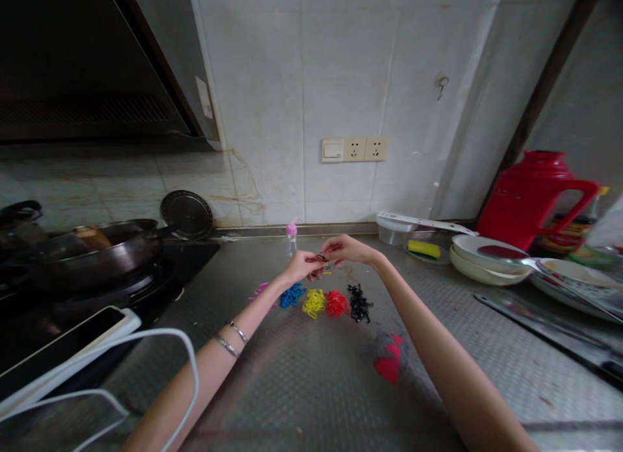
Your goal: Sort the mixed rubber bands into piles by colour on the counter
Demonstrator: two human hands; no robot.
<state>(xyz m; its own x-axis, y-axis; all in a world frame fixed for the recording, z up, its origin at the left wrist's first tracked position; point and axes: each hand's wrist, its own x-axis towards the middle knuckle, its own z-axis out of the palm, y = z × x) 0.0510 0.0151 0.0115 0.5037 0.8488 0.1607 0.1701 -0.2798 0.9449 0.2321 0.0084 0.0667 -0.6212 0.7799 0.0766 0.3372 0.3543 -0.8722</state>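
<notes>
Beyond several small heaps on the metal counter (311,374), my left hand (302,266) pinches what looks like a small dark rubber band (321,257). My right hand (346,249) meets it from the right, fingers curled down at the left fingertips; whether it grips the band too is hidden. Nearer to me lie heaps of blue rubber bands (292,295), yellow rubber bands (314,302), red rubber bands (337,303) and black rubber bands (359,303). Pink bands (261,288) are partly covered by my left forearm. A clear bag with red print (389,359) lies in front.
A small pink-topped bottle (292,235) stands behind my hands. To the left are a pan (97,257) on the stove and a phone (63,348) with a white cable. Bowls (487,264), a knife (549,329), a yellow sponge (423,249) and a red thermos (525,199) occupy the right.
</notes>
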